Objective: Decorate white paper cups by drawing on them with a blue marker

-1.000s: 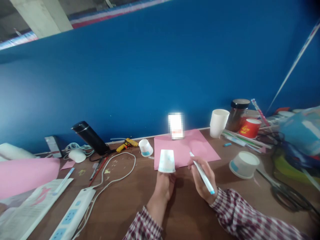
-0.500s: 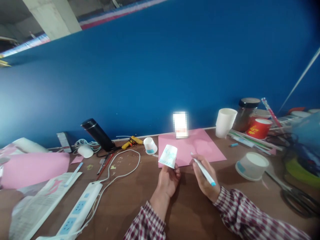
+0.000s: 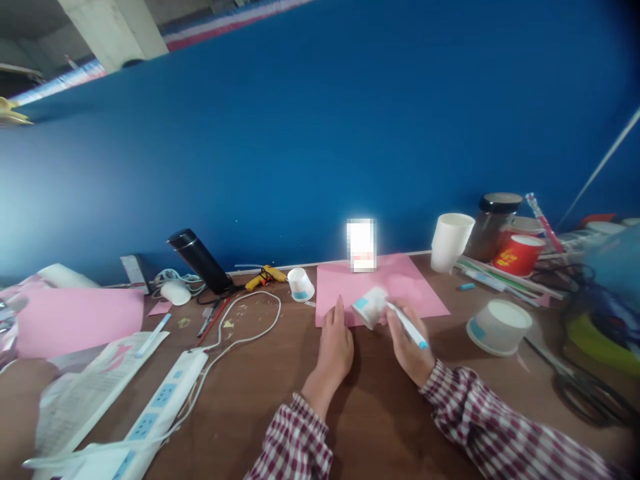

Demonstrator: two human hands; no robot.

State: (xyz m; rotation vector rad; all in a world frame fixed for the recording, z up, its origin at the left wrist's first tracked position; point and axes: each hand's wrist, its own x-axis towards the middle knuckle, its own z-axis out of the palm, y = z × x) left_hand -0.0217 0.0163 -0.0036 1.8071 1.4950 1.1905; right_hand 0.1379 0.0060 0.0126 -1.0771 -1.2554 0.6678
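My right hand is closed round a white marker with a blue end, its tip pointing up and left. Against the fingers of that hand a small white paper cup with a light blue patch sits tilted and a little blurred; whether they grip it I cannot tell. To the left of the cup and apart from it, my left hand is open, one finger stretched toward the pink sheet. Another small white cup with a blue patch stands left of the sheet.
A white power strip with its cable, a yellow glue gun and a black flask are on the left. At right stand a tall white cup, a wide white tub and scissors. Another person's arm shows far left.
The small cup with blue drawing has gone from my left hand toward my right and turned, now showing a blue patch. My left hand has let go and turned over.
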